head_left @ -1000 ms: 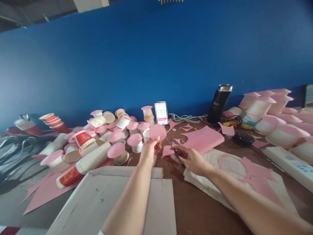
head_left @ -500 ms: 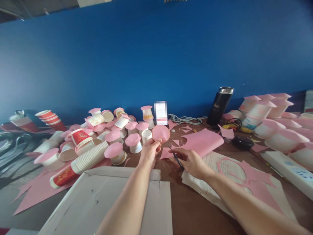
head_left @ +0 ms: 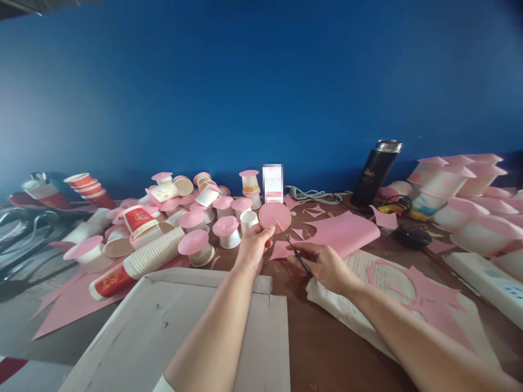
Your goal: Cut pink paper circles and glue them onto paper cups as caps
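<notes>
In my left hand (head_left: pixel 252 247) is a pink paper disc (head_left: pixel 274 215) with a thin brownish rim, pinched at its lower edge between thumb and fingers. My right hand (head_left: pixel 322 265) grips a slim dark-handled pointed tool (head_left: pixel 301 261); its exact kind is hard to make out. The tool's thin tip points up and left, reaching the lower right of the disc, where a fine pale line shows. Beyond my right hand lies a curled sheet of pink paper (head_left: pixel 347 231) with a rounded cut-out. Small pink scraps (head_left: pixel 316 210) are scattered behind it.
Paper cups with pink tops (head_left: pixel 226 226) crowd the left, beside a lying stack of cups (head_left: pixel 153 253). A cardboard sheet (head_left: pixel 204 337) lies in front. At right are a black flask (head_left: pixel 373 174), a power strip (head_left: pixel 482 283) and more pink-topped cups (head_left: pixel 469 218).
The view has shifted slightly, so the scene sits a little further right. Both hands keep their holds on the disc and the tool, and the disc appears slightly larger.
</notes>
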### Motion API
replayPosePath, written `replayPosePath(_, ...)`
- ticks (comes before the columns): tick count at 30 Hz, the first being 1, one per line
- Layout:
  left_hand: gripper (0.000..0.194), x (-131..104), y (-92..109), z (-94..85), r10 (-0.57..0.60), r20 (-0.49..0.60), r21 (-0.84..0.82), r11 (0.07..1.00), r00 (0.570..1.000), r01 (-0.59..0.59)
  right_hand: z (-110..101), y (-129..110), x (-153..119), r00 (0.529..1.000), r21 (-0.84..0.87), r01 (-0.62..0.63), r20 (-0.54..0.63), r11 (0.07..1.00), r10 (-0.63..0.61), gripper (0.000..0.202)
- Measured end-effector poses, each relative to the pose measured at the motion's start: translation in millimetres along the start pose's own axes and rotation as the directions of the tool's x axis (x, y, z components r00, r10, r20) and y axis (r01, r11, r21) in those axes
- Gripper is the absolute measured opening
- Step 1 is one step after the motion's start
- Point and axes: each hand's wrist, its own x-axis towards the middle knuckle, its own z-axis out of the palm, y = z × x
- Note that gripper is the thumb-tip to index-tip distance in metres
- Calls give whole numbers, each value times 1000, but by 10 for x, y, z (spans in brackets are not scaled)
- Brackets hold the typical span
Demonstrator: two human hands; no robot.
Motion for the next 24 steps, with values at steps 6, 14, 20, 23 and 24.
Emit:
replayPosePath(6,34,22,-10,-23,4,21,22,1000,1000,-5,8,-47,-26,1000,2,29,9,1000,-29,41)
replayPosePath(14,31,60,-40,-47,30,39,56,998,999,-32,21,-47,-32,999,47,36,39,998,-38,37)
replayPosePath(20,30,68,-60,-48,31,31,47,998,999,-32,21,-71,-38,999,45,23,48,999,-25,26)
replayPosePath(23,30,65,-57,-37,30,21,39,999,999,-31,16,-109,-52,998,35,27,49,999,-29,21)
replayPosePath(24,30,63,-54,-33,28,20,34,999,999,-29,15,-120,-57,999,32,27,44,999,-29,19)
